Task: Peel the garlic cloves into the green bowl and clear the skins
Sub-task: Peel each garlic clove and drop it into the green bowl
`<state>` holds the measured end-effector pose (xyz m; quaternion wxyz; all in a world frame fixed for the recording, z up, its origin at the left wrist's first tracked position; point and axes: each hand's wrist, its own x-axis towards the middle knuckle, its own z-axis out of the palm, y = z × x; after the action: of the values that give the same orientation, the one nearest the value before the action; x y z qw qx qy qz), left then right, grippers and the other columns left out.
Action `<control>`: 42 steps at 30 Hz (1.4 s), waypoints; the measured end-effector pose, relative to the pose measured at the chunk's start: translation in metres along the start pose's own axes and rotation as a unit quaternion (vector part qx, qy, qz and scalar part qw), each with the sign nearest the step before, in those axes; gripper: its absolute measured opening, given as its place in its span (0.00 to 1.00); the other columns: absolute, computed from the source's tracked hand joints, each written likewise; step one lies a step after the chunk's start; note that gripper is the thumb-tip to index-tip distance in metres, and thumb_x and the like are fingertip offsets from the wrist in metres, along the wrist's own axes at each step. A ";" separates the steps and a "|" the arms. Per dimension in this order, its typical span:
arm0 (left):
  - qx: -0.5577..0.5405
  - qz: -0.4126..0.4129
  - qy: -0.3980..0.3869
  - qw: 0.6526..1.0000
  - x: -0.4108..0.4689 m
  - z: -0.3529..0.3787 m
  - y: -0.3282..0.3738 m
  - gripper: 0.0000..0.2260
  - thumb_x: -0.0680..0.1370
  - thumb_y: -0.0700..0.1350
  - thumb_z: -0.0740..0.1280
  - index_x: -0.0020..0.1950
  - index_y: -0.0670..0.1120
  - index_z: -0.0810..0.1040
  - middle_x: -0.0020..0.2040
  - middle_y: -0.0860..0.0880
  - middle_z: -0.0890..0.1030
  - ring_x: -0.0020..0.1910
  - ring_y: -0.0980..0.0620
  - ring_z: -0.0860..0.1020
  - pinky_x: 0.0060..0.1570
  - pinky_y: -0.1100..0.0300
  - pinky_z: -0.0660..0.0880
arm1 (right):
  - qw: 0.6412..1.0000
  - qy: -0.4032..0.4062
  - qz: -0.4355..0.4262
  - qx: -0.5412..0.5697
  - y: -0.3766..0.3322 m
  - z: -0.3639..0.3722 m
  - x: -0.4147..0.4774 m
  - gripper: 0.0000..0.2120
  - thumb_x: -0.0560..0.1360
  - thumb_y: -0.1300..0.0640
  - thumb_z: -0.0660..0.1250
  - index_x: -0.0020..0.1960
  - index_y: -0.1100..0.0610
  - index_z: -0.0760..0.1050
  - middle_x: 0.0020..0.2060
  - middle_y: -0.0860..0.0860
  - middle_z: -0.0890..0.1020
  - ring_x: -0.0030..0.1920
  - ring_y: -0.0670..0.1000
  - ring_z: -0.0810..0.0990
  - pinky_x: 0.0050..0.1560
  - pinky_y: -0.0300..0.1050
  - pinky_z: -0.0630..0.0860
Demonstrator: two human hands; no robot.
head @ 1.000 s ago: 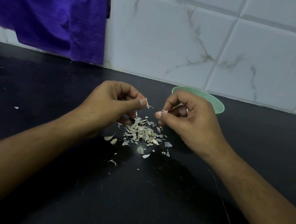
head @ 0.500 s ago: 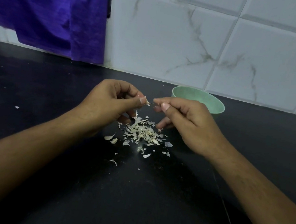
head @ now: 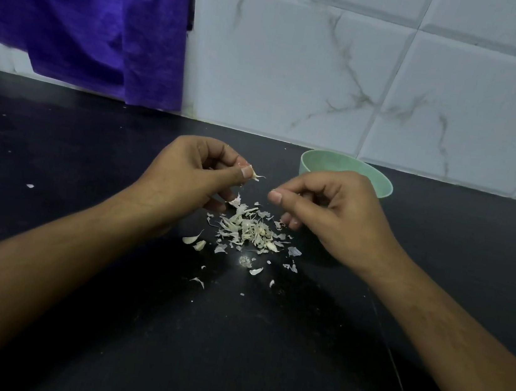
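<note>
Mid-peel; L hand [head: 193,180] pinches garlic clove [head: 253,175]; R hand [head: 332,218] curled — can't tell if holding anything; skins pile [head: 245,229] on counter [head: 230,349] uncleared; green bowl [head: 381,182] behind R hand, contents hidden.

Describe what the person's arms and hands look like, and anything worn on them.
The left forearm and right forearm are bare, with no sleeves in view. The left hand and right hand wear no gloves, and no ring, watch or bracelet shows. The thumbnails look short and unpainted.
</note>
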<state>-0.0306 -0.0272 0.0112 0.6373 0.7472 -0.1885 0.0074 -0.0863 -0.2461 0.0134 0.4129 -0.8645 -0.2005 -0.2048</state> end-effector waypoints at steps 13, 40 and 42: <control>0.014 -0.001 -0.010 1.000 -0.001 0.000 0.000 0.07 0.78 0.44 0.75 0.51 0.41 0.85 0.46 0.37 0.85 0.36 0.51 0.81 0.36 0.58 0.81 | 0.998 -0.008 0.026 0.056 -0.003 0.002 0.000 0.08 0.78 0.60 0.74 0.57 0.54 0.85 0.33 0.54 0.85 0.32 0.52 0.86 0.39 0.48 0.82; 0.027 0.033 -0.101 0.994 -0.003 0.003 -0.003 0.05 0.82 0.41 0.70 0.52 0.39 0.82 0.37 0.50 0.82 0.36 0.53 0.81 0.36 0.58 0.82 | 0.966 0.032 0.097 0.236 -0.003 0.020 0.000 0.06 0.81 0.67 0.67 0.56 0.64 0.81 0.43 0.60 0.87 0.41 0.56 0.87 0.45 0.51 0.86; 0.043 0.047 -0.094 0.994 -0.002 0.001 -0.003 0.06 0.83 0.41 0.68 0.53 0.40 0.83 0.37 0.51 0.84 0.36 0.53 0.82 0.37 0.57 0.81 | 0.958 0.040 0.113 0.260 -0.004 0.018 0.000 0.06 0.81 0.67 0.67 0.56 0.64 0.82 0.44 0.59 0.86 0.41 0.55 0.87 0.45 0.48 0.85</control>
<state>-0.0319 -0.0273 0.0079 0.5827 0.7620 -0.2815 -0.0245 -0.0848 -0.2300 0.0055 0.6517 -0.7352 -0.1312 -0.1325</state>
